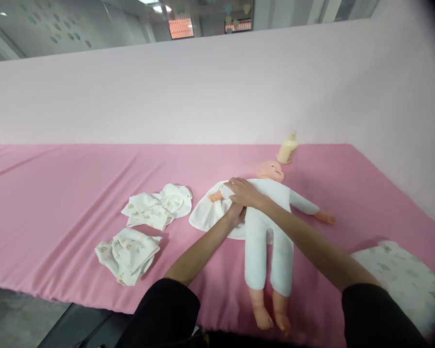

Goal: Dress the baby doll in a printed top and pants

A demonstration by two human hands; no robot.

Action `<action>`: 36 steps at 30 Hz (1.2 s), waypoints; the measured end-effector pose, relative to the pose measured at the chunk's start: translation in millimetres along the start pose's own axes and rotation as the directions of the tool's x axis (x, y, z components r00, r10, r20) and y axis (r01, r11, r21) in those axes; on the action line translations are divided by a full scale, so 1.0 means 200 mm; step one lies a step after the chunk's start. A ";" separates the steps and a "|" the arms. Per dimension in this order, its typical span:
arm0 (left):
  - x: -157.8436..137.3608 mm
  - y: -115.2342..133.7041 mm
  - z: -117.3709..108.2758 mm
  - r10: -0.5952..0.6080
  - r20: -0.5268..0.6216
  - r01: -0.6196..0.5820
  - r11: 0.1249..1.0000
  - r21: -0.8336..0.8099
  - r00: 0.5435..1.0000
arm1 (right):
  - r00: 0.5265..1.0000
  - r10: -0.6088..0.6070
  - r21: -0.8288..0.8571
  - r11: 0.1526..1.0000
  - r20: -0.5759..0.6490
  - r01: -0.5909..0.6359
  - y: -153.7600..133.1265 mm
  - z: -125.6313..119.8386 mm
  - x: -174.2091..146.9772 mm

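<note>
A baby doll (263, 212) with a white cloth body lies on its back, head away from me and bare feet toward me. White fabric (203, 215) is spread partly beneath it. My right hand (243, 191) reaches across its chest, fingers curled over the upper part of the arm on the left side of the view. Just below, my left hand (236, 213) rests against the same side of the doll, on the white fabric. Its fingers are largely hidden by the doll and my right hand. The doll's other arm stretches out to the right.
A pink sheet (76, 193) covers the surface. Two crumpled, printed white baby garments (155, 205) lie to the left. Behind the doll's head stands a pale yellow pump bottle (287, 149). A printed white cloth (402, 275) lies at right. A white wall (166, 96) borders the back.
</note>
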State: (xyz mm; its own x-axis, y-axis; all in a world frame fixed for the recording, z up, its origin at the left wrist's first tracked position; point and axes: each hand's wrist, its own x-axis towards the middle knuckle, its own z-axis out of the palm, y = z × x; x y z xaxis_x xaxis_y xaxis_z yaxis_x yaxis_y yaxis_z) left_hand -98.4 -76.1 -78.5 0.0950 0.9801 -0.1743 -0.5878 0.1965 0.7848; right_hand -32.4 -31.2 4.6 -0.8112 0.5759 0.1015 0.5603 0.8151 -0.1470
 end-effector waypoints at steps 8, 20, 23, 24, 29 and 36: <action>-0.42 0.33 -0.30 0.133 0.015 -0.076 0.466 0.882 0.991 | 0.996 -0.032 0.045 0.999 0.079 0.029 0.07 0.12 0.14; -0.05 0.51 -0.58 0.350 -0.205 0.215 0.009 0.977 0.914 | 1.000 0.025 0.115 0.993 0.003 -0.026 0.10 0.08 0.10; -0.05 0.56 -0.57 0.282 -0.192 0.175 0.087 0.981 0.940 | 1.000 0.022 0.107 0.994 0.005 -0.023 0.10 0.09 0.10; -0.06 0.58 -0.56 0.277 -0.185 0.157 0.122 0.980 0.943 | 1.000 0.022 0.103 0.994 0.008 -0.023 0.10 0.10 0.10; -0.15 0.70 -0.49 0.329 -0.225 0.097 0.364 0.926 0.917 | 0.999 0.021 0.081 0.996 0.039 -0.025 0.10 0.12 0.11; -0.31 0.78 -0.24 0.190 -0.238 0.050 0.674 0.737 0.953 | 0.998 0.012 0.036 0.999 0.054 -0.014 0.06 0.11 0.10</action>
State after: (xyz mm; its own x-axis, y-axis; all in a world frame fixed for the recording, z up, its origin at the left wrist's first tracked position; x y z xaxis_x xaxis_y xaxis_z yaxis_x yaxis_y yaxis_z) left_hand -234.8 -107.0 27.0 -0.2122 0.9643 -0.1583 0.2010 0.2016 0.9586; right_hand -45.8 -10.1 -17.8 -0.8121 0.5817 0.0462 0.5654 0.8040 -0.1841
